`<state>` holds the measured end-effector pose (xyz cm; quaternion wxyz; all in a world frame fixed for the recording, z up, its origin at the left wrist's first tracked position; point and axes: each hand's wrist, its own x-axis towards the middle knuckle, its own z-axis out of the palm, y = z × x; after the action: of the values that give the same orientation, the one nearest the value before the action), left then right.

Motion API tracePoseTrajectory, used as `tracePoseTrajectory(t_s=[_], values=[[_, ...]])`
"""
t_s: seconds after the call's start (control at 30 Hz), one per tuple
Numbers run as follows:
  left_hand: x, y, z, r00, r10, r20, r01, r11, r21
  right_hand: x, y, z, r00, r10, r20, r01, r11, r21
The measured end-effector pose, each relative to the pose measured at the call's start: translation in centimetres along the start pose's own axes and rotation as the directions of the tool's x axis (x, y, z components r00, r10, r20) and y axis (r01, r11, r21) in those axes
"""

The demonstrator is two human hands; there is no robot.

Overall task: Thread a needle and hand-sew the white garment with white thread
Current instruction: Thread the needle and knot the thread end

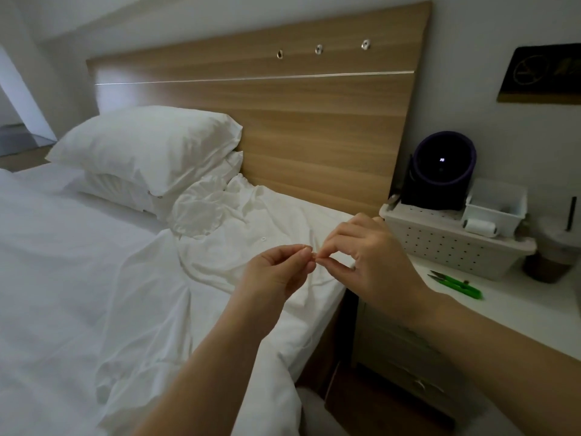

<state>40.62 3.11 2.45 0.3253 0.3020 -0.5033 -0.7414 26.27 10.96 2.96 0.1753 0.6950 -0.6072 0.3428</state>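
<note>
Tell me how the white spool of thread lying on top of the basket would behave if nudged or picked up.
The spool lies on its side on top of the basket, near the edge, so a nudge would probably roll it off. It is small and wound with thread, so it is likely light and easy to pinch. The winding probably grips rather than slips.

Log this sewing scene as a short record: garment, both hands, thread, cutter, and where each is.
white garment: crumpled on the bed, beside the pillows
left hand: fingertips pinched, held over the garment
right hand: fingertips pinched, meeting the left's; anything held is too small to tell
thread spool: white, lying on the perforated basket
green snips: on the nightstand, in front of the basket
</note>
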Motion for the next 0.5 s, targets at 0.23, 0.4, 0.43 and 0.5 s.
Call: tracePoseTrajectory(t_s=[0.23,0.4,0.43,0.5], values=[[-0.2,0.4,0.9,0.984,-0.171,0.050,0.178,0.946,-0.271,0.2,1.1,-0.5,0.976,-0.215,0.029,0.217,0.967,-0.136],[-0.3,1.0,0.2,0.978,-0.146,0.148,0.167,0.976,-0.140,1.1,0.9,-1.9,0.983,0.083,0.161,-0.130,0.942,0.308],[-0.4,1.3,0.0,0.975,-0.130,0.180,0.142,0.988,-0.055,1.5,0.7,-2.2,0.948,0.195,0.252,-0.292,0.848,0.443],[-0.7,2.0,-0.2,0.965,-0.105,0.242,0.076,0.989,0.128,2.1,0.7,-2.2,0.841,0.272,0.467,-0.534,0.559,0.635]])
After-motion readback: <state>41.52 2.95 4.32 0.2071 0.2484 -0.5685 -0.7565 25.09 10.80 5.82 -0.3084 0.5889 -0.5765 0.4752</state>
